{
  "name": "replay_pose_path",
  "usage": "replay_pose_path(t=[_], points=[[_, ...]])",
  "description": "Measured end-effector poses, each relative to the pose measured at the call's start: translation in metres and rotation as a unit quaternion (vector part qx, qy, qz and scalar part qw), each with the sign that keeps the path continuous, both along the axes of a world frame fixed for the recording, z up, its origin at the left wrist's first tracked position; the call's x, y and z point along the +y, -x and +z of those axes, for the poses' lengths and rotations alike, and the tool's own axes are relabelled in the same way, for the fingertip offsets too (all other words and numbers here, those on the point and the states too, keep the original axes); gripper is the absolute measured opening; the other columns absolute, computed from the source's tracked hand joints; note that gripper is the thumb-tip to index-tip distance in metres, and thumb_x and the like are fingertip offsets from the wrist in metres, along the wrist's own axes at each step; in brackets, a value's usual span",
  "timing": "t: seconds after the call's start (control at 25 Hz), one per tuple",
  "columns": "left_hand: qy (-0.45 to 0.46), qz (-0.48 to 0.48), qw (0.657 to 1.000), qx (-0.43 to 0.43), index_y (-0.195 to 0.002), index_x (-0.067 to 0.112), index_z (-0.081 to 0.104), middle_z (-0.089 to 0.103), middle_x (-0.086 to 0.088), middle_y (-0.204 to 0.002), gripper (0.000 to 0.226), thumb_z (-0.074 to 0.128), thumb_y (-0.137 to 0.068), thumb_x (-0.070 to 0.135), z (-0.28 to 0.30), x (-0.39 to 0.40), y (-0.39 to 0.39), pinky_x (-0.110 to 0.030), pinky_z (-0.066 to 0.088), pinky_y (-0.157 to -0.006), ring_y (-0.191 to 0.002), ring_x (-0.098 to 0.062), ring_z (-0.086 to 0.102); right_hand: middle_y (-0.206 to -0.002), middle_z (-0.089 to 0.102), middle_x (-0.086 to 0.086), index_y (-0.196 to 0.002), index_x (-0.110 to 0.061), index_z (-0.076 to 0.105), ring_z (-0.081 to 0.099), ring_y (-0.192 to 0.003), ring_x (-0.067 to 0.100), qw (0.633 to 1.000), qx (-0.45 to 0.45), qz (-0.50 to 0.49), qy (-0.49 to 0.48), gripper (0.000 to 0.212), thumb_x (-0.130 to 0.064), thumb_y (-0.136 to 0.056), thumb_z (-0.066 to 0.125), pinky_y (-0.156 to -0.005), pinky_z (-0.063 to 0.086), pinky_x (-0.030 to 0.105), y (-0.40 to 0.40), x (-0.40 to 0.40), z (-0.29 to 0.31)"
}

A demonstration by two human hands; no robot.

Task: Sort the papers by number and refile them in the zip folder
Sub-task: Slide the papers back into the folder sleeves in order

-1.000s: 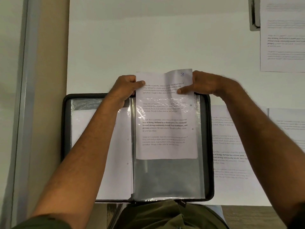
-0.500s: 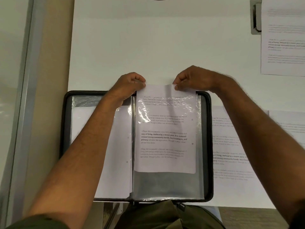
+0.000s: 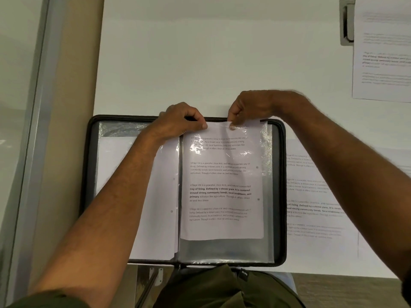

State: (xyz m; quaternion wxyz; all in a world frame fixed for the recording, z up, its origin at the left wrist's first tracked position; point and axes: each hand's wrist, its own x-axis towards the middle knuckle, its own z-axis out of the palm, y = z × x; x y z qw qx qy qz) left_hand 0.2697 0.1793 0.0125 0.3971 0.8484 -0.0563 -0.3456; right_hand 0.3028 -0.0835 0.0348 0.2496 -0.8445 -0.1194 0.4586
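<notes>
Clear, crinkled plastic catches the light where both hands meet at the far edge of the open zip folder (image 3: 89,174). The left hand (image 3: 180,121) is curled, thumb and fingers pinching the top left corner of the transparent sleeve (image 3: 224,250) at the folder's spine. The right hand (image 3: 251,105) is also curled, its fingertips pinching the top edge of the printed sheet (image 3: 222,196) just inside the sleeve's mouth. The sheet sits almost wholly inside the right-hand sleeve, its top edge level with the sleeve's opening and its bottom edge short of the sleeve's bottom, leaving a band of bare grey plastic below. Four blocks of black text run down the white paper, the third partly bold. On the folder's left side lies another sleeved white page (image 3: 115,174), partly crossed by the left forearm. The folder is a rounded black rectangle with a zip rim, lying flat on a smooth white table (image 3: 178,63), its near edge at the table's near edge. Beyond the hands the tabletop has open room. More printed papers (image 3: 315,207) lie flat just to the right, partly under the folder's rim, and a further sheet (image 3: 382,58) lies at the far right corner.
</notes>
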Motion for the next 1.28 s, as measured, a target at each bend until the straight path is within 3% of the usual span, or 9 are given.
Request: replay_pose_path(t=[0.16, 0.32, 0.48, 0.68, 0.84, 1.0, 1.08, 1.2, 1.28], points=[[0.023, 0.005, 1.000, -0.002, -0.085, 0.040, 0.079, 0.071, 0.024, -0.095, 0.036, 0.075, -0.062, 0.067, -0.003, 0.003, 0.001, -0.061, 0.041, -0.108, -0.105, -0.011, 0.066, -0.077, 0.072, -0.011, -0.092, -0.033, 0.083, 0.061, -0.080, 0.013, 0.996, 0.030, 0.066, 0.052, 0.009, -0.037, -0.084, 0.085, -0.082, 0.051, 0.030, -0.001, 0.016, 0.004], [0.024, 0.030, 0.999, -0.013, -0.083, 0.038, 0.079, 0.068, 0.029, -0.090, 0.019, 0.081, -0.071, 0.052, -0.005, 0.002, 0.003, -0.059, 0.044, -0.107, -0.097, -0.017, 0.069, -0.102, 0.079, -0.004, -0.094, -0.033, 0.084, 0.068, -0.099, 0.021, 0.988, 0.047, 0.109, 0.095, 0.011, -0.033, -0.083, 0.086, -0.099, 0.053, 0.038, 0.004, 0.028, 0.002], [0.017, 0.039, 0.999, -0.019, -0.085, 0.035, 0.079, 0.072, 0.019, -0.092, 0.011, 0.084, -0.079, 0.043, -0.006, 0.000, 0.003, -0.056, 0.040, -0.111, -0.089, -0.019, 0.073, -0.097, 0.079, -0.015, -0.073, -0.029, 0.082, 0.065, -0.113, 0.015, 0.981, 0.069, 0.142, 0.113, 0.009, -0.029, -0.080, 0.088, -0.106, 0.048, 0.044, 0.011, 0.034, 0.001], [-0.003, 0.034, 0.999, -0.033, -0.083, 0.040, 0.078, 0.072, 0.017, -0.095, 0.015, 0.082, -0.073, 0.051, -0.008, -0.001, 0.002, -0.058, 0.041, -0.107, -0.097, -0.007, 0.067, -0.102, 0.077, -0.017, -0.079, -0.022, 0.084, 0.061, -0.116, 0.013, 0.978, 0.061, 0.160, 0.122, 0.004, -0.023, -0.083, 0.086, -0.104, 0.047, 0.039, 0.014, 0.036, -0.001], [-0.008, 0.038, 0.999, -0.036, -0.083, 0.038, 0.079, 0.073, 0.022, -0.093, 0.011, 0.083, -0.077, 0.046, -0.008, -0.002, 0.003, -0.057, 0.041, -0.107, -0.100, -0.005, 0.066, -0.097, 0.079, -0.017, -0.067, -0.025, 0.080, 0.066, -0.113, 0.013, 0.979, 0.077, 0.156, 0.106, 0.030, -0.010, -0.090, 0.069, -0.107, 0.049, 0.038, 0.018, 0.032, 0.003], [-0.021, 0.054, 0.997, -0.055, -0.083, 0.034, 0.079, 0.070, 0.029, -0.089, 0.010, 0.082, -0.081, 0.043, -0.008, -0.005, 0.005, -0.054, 0.038, -0.109, -0.099, -0.001, 0.063, -0.095, 0.080, -0.004, -0.089, -0.020, 0.083, 0.069, -0.084, 0.007, 0.999, 0.040, 0.010, -0.008, 0.039, -0.051, -0.098, 0.060, -0.099, 0.049, 0.038, 0.023, 0.003, 0.015], [-0.059, 0.048, 0.992, -0.096, -0.081, 0.032, 0.077, 0.070, 0.022, -0.091, 0.012, 0.080, -0.084, 0.043, -0.008, -0.010, 0.009, -0.046, 0.033, -0.105, -0.105, -0.006, 0.061, -0.100, 0.079, -0.009, -0.089, -0.028, 0.084, 0.068, -0.097, 0.004, 0.998, -0.007, -0.052, -0.033, 0.045, -0.062, -0.099, 0.056, -0.105, 0.046, 0.035, 0.037, -0.015, 0.021], [-0.145, 0.027, 0.972, -0.185, -0.089, 0.036, 0.070, 0.059, 0.014, -0.111, 0.009, 0.076, -0.086, 0.043, -0.012, -0.018, 0.024, -0.039, 0.023, -0.091, -0.118, -0.020, 0.050, -0.121, 0.070, -0.010, -0.081, -0.027, 0.079, 0.062, -0.119, 0.006, 0.966, -0.122, -0.194, -0.120, 0.018, -0.043, -0.089, 0.080, -0.113, 0.045, 0.040, 0.073, -0.026, 0.016], [-0.177, 0.009, 0.955, -0.236, -0.114, 0.035, 0.064, 0.054, 0.008, -0.127, 0.029, 0.075, -0.087, 0.042, -0.015, -0.021, 0.045, -0.036, 0.020, -0.094, -0.125, -0.023, 0.044, -0.130, 0.064, -0.006, -0.086, -0.026, 0.076, 0.062, -0.121, 0.008, 0.910, -0.184, -0.323, -0.184, 0.012, -0.033, -0.085, 0.086, -0.109, 0.050, 0.039, 0.101, -0.027, 0.011]])
